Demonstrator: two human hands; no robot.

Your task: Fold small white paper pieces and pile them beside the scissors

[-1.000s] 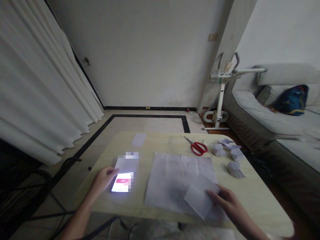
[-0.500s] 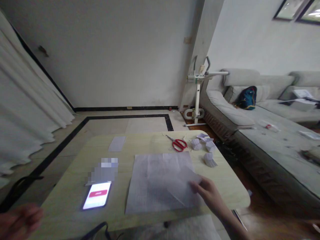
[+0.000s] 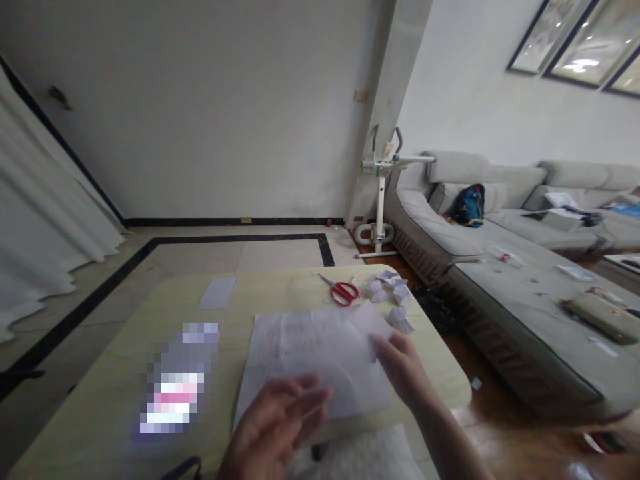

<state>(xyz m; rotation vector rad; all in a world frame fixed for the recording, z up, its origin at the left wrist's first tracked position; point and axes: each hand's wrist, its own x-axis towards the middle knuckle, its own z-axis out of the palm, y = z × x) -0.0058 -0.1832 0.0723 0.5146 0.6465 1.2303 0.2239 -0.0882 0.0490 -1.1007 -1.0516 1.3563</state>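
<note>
My right hand [image 3: 400, 367] pinches a small piece of white paper [image 3: 369, 323] between thumb and fingers. It is held over the right part of a large creased sheet of paper [image 3: 287, 343] that lies on the table. My left hand [image 3: 283, 427] is over the sheet's near edge, slightly blurred, its fingers stretched out and nothing held in them. Beyond the sheet lie red-handled scissors [image 3: 343, 293]. Several folded paper pieces [image 3: 400, 319] sit right of the scissors.
The pale wooden table [image 3: 200, 460] carries another white paper [image 3: 218, 293] at its far left and a pixelated bright phone [image 3: 173, 400] at left. A long grey sofa [image 3: 505, 313] stands to the right. Behind the table is a white exercise machine [image 3: 381, 207].
My left hand has come from the lower left corner to the large sheet's near edge. The small paper in my right hand has tilted up. The camera view has turned slightly right.
</note>
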